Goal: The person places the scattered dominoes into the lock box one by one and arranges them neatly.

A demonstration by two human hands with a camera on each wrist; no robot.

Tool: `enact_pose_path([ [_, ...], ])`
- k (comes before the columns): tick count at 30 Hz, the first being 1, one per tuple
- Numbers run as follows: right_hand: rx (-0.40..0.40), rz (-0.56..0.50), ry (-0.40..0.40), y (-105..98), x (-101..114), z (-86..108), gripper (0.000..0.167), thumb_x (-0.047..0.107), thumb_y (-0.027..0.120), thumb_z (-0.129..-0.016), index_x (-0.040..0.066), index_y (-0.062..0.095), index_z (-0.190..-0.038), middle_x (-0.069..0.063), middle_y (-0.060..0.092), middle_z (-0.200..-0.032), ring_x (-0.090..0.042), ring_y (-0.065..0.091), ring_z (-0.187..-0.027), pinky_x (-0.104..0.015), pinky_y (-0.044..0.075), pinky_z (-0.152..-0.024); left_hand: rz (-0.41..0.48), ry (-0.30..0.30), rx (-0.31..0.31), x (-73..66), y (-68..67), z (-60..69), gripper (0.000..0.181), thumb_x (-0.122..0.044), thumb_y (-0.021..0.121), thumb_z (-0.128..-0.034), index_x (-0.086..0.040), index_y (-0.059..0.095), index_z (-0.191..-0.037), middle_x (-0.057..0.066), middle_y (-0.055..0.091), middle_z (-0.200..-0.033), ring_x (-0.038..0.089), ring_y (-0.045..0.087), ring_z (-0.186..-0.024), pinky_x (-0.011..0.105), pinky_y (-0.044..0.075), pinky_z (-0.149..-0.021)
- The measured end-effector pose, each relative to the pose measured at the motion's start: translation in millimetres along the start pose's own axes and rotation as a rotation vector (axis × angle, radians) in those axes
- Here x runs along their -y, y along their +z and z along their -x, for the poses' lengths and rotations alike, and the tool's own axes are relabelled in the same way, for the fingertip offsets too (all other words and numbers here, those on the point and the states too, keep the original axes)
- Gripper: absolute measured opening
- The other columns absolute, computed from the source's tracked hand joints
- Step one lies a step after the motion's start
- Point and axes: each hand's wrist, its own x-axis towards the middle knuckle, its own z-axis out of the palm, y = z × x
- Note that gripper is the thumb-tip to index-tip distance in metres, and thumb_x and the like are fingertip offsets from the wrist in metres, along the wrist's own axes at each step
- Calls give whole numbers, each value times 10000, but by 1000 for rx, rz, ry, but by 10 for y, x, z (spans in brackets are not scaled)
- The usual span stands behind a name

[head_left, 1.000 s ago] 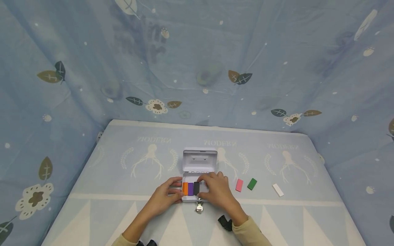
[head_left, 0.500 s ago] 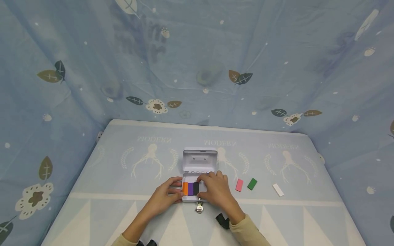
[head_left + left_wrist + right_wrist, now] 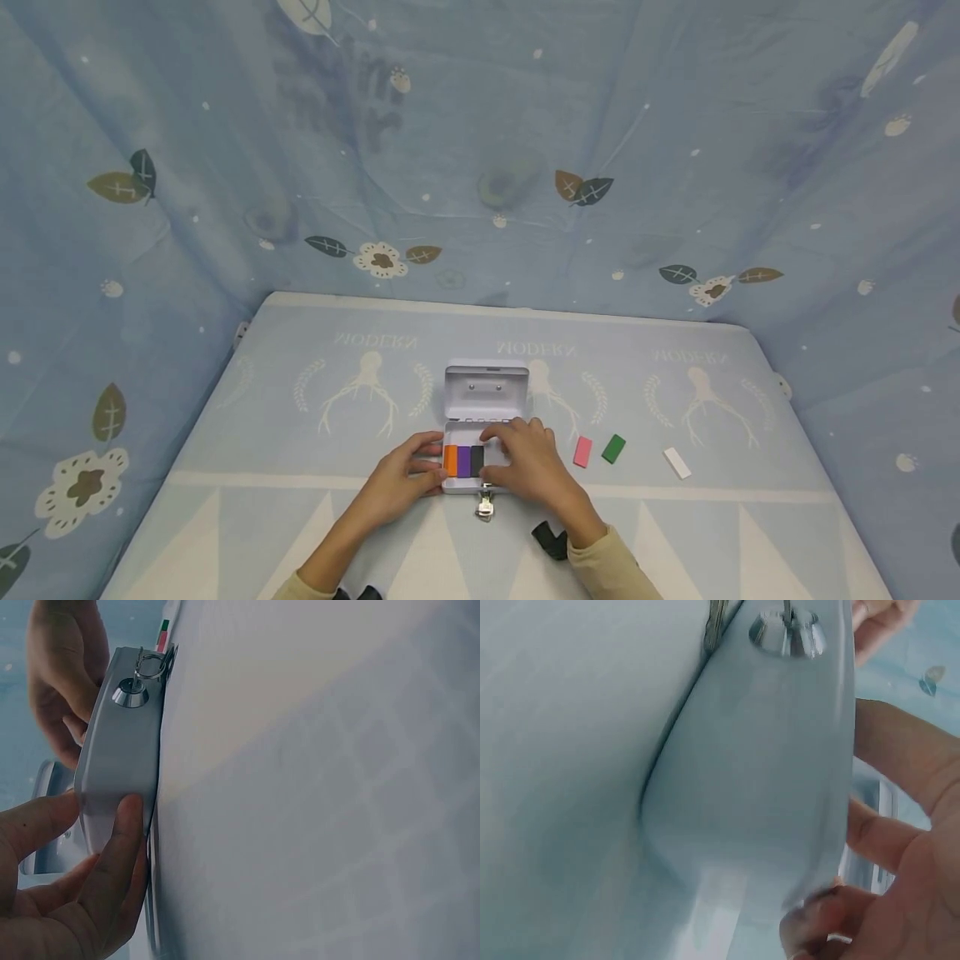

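A small white cash box (image 3: 459, 488) lies open on the table, lid raised at the back. My left hand (image 3: 401, 479) grips its left end; in the left wrist view the thumb and fingers hold the corner of the wall. Orange (image 3: 450, 461), purple (image 3: 464, 461) and black (image 3: 477, 461) blocks stand side by side in the box's left part. My right hand (image 3: 532, 462) reaches over the right part, thumb and index finger spread apart beside the black block. The thumb tip is close to that block; whether it touches cannot be told. The hand covers the box's right side.
Right of the box lie a pink block (image 3: 582, 452), a green block (image 3: 613, 448) and a white block (image 3: 677, 463). A lock with keys (image 3: 485, 505) hangs at the box's front. A patterned cloth covers the table (image 3: 360, 550); blue curtains (image 3: 480, 150) surround it.
The black block has shifted slightly left, against the purple one. My right thumb and index finger now stand a little apart from it. The left hand stays in place.
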Motion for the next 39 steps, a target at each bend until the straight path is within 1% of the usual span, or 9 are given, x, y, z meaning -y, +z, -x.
enact_pose_path([
  [3,-8,-79,-15,-43,-60,39,371,284,856,-783,190,703,-1108,21,517,-807,-161,395,-767,-338,311,-685,-1,2,-4,4,2,5,586,-11,741,-893,30,479,-1416,231,541,-1303,344,620,-1098,332,630,-759],
  [9,-61,-144,-11,-107,-165,154,349,250,854,-792,189,704,-1101,13,517,-819,-149,395,-773,-328,301,-681,-5,0,-11,8,5,4,588,-2,745,-886,30,484,-1413,227,546,-1297,351,619,-1098,336,633,-747],
  [13,-96,-195,5,-165,-228,227,351,225,858,-796,175,709,-1110,14,519,-826,-149,399,-788,-320,328,-689,-8,-2,-13,6,6,3,588,-3,746,-886,28,486,-1412,224,547,-1295,344,619,-1096,336,633,-746],
  [18,-139,-198,24,-237,-315,304,349,219,859,-797,171,715,-1111,-5,543,-837,-153,413,-789,-335,322,-698,-7,-1,-10,-3,5,-3,585,-7,743,-890,29,483,-1413,227,544,-1295,345,619,-1097,337,632,-751],
  [20,-153,-190,35,-256,-356,332,346,220,861,-797,179,715,-1108,-4,542,-836,-168,428,-796,-344,302,-703,-7,1,-8,-4,6,-2,584,-8,743,-891,32,483,-1412,228,544,-1294,346,619,-1097,339,632,-753],
  [23,-185,-196,37,-288,-406,372,347,196,869,-788,169,716,-1099,-9,538,-830,-209,456,-800,-354,307,-702,-12,1,-10,-4,6,-4,583,-14,745,-890,32,485,-1409,227,546,-1292,344,621,-1096,337,632,-755],
  [32,-309,-199,5,-358,-562,482,373,117,888,-749,127,716,-1081,-38,539,-821,-210,449,-720,-289,366,-635,-15,4,-8,1,2,-9,575,-14,744,-892,30,490,-1405,227,550,-1287,339,624,-1088,339,632,-752],
  [34,-329,-191,2,-373,-595,505,377,111,889,-745,117,716,-1080,-31,535,-810,-211,451,-732,-303,361,-659,-15,3,-8,0,1,-9,573,-14,743,-892,27,491,-1405,225,550,-1288,337,625,-1087,337,632,-751],
  [39,-357,-177,25,-413,-664,555,375,101,887,-743,119,711,-1074,20,538,-776,-199,458,-763,-363,350,-715,-18,3,-7,-6,0,-7,572,-13,740,-895,29,488,-1407,226,548,-1292,331,625,-1082,331,632,-750],
])
